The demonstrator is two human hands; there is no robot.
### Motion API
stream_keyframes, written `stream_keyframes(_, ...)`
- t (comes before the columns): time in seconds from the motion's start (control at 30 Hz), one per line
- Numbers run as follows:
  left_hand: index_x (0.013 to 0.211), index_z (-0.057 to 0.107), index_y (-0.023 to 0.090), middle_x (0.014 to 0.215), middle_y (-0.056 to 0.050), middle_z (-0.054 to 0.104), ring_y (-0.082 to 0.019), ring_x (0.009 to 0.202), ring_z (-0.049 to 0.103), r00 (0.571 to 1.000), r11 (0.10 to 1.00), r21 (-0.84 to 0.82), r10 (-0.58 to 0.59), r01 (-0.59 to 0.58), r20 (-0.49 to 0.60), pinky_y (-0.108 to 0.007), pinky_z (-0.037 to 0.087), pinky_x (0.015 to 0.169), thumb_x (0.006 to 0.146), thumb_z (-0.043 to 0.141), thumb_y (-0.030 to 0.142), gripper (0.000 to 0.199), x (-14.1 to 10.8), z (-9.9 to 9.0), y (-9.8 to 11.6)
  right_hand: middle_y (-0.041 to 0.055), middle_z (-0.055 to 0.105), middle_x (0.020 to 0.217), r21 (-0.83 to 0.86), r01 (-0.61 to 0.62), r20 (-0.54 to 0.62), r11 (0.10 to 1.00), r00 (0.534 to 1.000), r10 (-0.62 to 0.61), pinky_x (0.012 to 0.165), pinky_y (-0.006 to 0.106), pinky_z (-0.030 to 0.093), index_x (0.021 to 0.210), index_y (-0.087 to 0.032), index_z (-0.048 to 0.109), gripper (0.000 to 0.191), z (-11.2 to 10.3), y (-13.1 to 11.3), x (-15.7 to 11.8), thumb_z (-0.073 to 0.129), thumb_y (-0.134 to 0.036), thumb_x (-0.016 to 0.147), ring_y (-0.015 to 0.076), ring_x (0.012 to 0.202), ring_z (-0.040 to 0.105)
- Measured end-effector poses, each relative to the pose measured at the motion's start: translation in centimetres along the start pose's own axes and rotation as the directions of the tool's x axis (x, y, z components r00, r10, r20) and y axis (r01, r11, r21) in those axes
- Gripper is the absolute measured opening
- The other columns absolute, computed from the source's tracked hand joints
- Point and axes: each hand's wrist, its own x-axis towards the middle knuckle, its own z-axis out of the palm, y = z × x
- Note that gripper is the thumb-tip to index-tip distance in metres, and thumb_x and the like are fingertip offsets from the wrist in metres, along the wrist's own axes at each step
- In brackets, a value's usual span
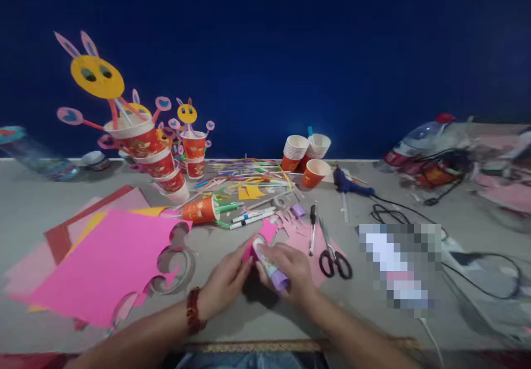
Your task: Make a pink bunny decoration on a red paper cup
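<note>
Close to the front of the table, my right hand (pixel 294 269) is wrapped round a glue stick (pixel 269 264) with a white and purple body. Its upper end meets a small piece of bright pink paper (pixel 248 251), which my left hand (pixel 226 280) pinches. Part of that paper is hidden by my fingers. Just behind the hands lies another pink scrap (pixel 269 229). A loose purple cap (pixel 298 210) rests among light pink cuttings. To the right of my right hand are black-handled scissors (pixel 335 263) and a black pen (pixel 312 230).
Pink sheets (pixel 95 269) with round cutouts spread at left. Stacked red cups with yellow paper faces (pixel 97 76) stand behind them. A tipped cup (pixel 199 210), markers (pixel 252 217) and many pipe cleaners fill the middle. Paper cups (pixel 295 150), a blue glue gun (pixel 352 185) and cables sit right.
</note>
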Motion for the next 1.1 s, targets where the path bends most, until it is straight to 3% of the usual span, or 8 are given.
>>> stream_keyframes(0.47,0.146,0.04,0.025,0.146,-0.007,0.05,-0.022,0.135,0.046,1.0,0.996,-0.088,0.013,-0.014,-0.005,-0.039,0.034,0.115,0.099,0.041,0.032,0.047,0.2,-0.1,0.8,0.0021,0.065,0.071,-0.038,0.032,0.001,0.999,1.0,-0.032,0.053,0.026,0.045,0.124,-0.022,0.058,0.041,-0.3,-0.1,0.5,0.061,-0.015,0.084,0.0159,0.058,0.057)
stream_keyframes(0.6,0.144,0.044,0.023,0.124,-0.01,0.067,-0.024,0.106,0.065,0.998,0.976,-0.206,-0.068,0.067,0.002,-0.04,0.05,0.097,0.098,0.043,0.038,0.048,0.5,-0.1,1.1,0.0064,0.071,0.082,-0.096,-0.113,-0.055,0.989,0.993,0.108,0.063,0.031,0.053,0.117,-0.02,0.065,0.032,-1.0,0.9,0.4,0.063,-0.019,0.084,0.0206,0.069,0.066)
stream_keyframes(0.73,0.146,0.04,0.019,0.093,-0.009,0.074,-0.02,0.074,0.067,0.988,0.886,-0.436,-0.142,0.157,0.067,-0.033,0.055,0.07,0.098,0.043,0.045,0.055,0.7,0.0,1.9,0.0083,0.072,0.104,0.062,-0.303,-0.262,0.951,0.914,0.308,0.084,0.041,0.056,0.118,-0.024,0.065,0.032,-1.2,2.0,0.3,0.065,-0.025,0.086,0.0268,0.096,0.069)
stream_keyframes(0.8,0.146,0.04,0.019,0.089,-0.008,0.074,-0.019,0.073,0.066,0.981,0.836,-0.513,-0.18,0.193,0.076,-0.033,0.053,0.069,0.096,0.047,0.047,0.058,0.8,0.0,2.2,0.0071,0.073,0.104,0.199,-0.353,-0.254,0.914,0.882,0.396,0.083,0.041,0.057,0.124,-0.026,0.062,0.035,-1.1,2.1,0.3,0.064,-0.027,0.088,0.0252,0.094,0.069)
stream_keyframes(0.9,0.147,0.037,0.019,0.09,-0.008,0.073,-0.019,0.074,0.065,0.971,0.77,-0.593,-0.216,0.234,0.102,-0.032,0.051,0.069,0.093,0.051,0.049,0.064,0.8,-0.2,2.0,0.0041,0.074,0.09,0.353,-0.399,-0.113,0.847,0.88,0.462,0.067,0.034,0.058,0.13,-0.026,0.056,0.038,-0.7,1.7,0.3,0.059,-0.025,0.092,0.0187,0.07,0.069)
stream_keyframes(0.97,0.149,0.034,0.02,0.095,-0.009,0.072,-0.019,0.076,0.064,0.969,0.747,-0.618,-0.21,0.245,0.13,-0.032,0.051,0.069,0.095,0.049,0.048,0.063,0.7,-0.3,1.7,0.0043,0.074,0.089,0.382,-0.399,-0.075,0.833,0.885,0.459,0.063,0.032,0.056,0.128,-0.025,0.058,0.036,-0.7,1.4,0.3,0.059,-0.025,0.091,0.0177,0.067,0.067)
stream_keyframes(1.03,0.149,0.033,0.022,0.1,-0.009,0.071,-0.019,0.078,0.064,0.975,0.788,-0.573,-0.185,0.223,0.124,-0.032,0.051,0.071,0.097,0.044,0.044,0.057,0.7,-0.4,1.3,0.0055,0.073,0.092,0.395,-0.378,-0.128,0.837,0.88,0.458,0.063,0.032,0.055,0.123,-0.024,0.061,0.033,-1.0,1.3,0.4,0.06,-0.026,0.09,0.0188,0.072,0.068)
stream_keyframes(1.1,0.149,0.035,0.025,0.108,-0.01,0.069,-0.018,0.082,0.062,0.99,0.891,-0.433,-0.118,0.138,0.074,-0.034,0.051,0.077,0.1,0.04,0.038,0.051,0.6,-0.6,1.0,0.0053,0.073,0.088,0.415,-0.378,-0.232,0.828,0.836,0.498,0.061,0.031,0.053,0.123,-0.024,0.059,0.033,-1.6,1.6,0.7,0.061,-0.028,0.09,0.0177,0.067,0.066)
